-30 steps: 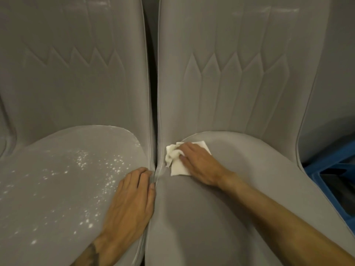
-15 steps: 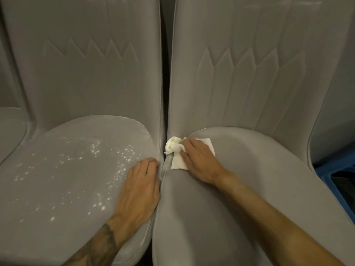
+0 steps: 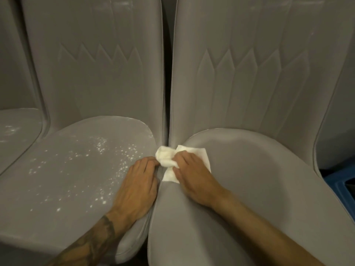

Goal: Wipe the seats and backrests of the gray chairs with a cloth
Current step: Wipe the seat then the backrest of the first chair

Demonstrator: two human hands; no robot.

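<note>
Two gray chairs stand side by side. The left chair's seat [image 3: 67, 179] is speckled with white powder; its backrest [image 3: 96, 73] rises behind. The right chair's seat [image 3: 259, 189] looks plain gray below its backrest [image 3: 249, 73]. A white cloth [image 3: 169, 160] lies bunched at the right seat's back left corner, by the gap between the chairs. My right hand [image 3: 194, 175] presses on the cloth, fingers bent over it. My left hand [image 3: 136, 189] rests flat on the left seat's right edge, fingertips touching the cloth's bunched end.
A third gray seat [image 3: 15, 135] with white specks shows at the far left. A blue crate [image 3: 340, 187] sits at the right edge beyond the right chair. A narrow dark gap [image 3: 166, 93] runs between the two backrests.
My right hand has pushed the cloth a little further left into the corner by the gap. My left hand slid forward along the left seat's edge until it met the cloth.
</note>
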